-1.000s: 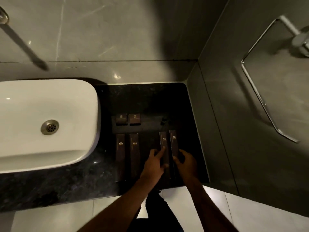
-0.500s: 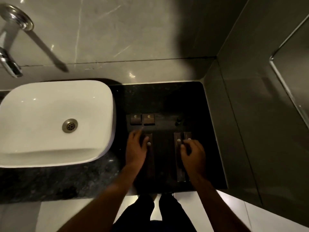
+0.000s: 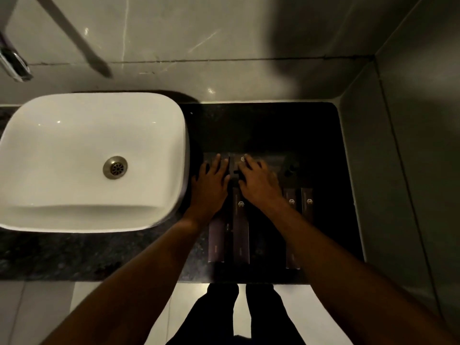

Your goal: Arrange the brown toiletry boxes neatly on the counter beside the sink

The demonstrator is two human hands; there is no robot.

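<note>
Four long brown toiletry boxes lie side by side in two pairs on the dark counter [image 3: 263,125] right of the sink: one long box [image 3: 216,242], a second long box [image 3: 241,232], a third long box [image 3: 290,200] and a fourth long box [image 3: 307,202]. Behind them sit two small brown boxes. My left hand [image 3: 211,181] lies flat, fingers spread, on the left small box [image 3: 211,157]. My right hand [image 3: 258,181] lies flat on the right small box [image 3: 242,159], whose logo shows. My right forearm hides much of the right pair.
A white basin [image 3: 74,145] fills the left, with a chrome tap [image 3: 15,67] on the wall behind. A small dark object [image 3: 290,170] sits behind the right pair. Grey tiled walls close the back and right side [image 3: 398,183]. The counter's front edge runs just below the long boxes.
Both hands have moved away from the long boxes, forward and left, onto the two small boxes at the back. The camera has shifted so the sink sits further right in view.
</note>
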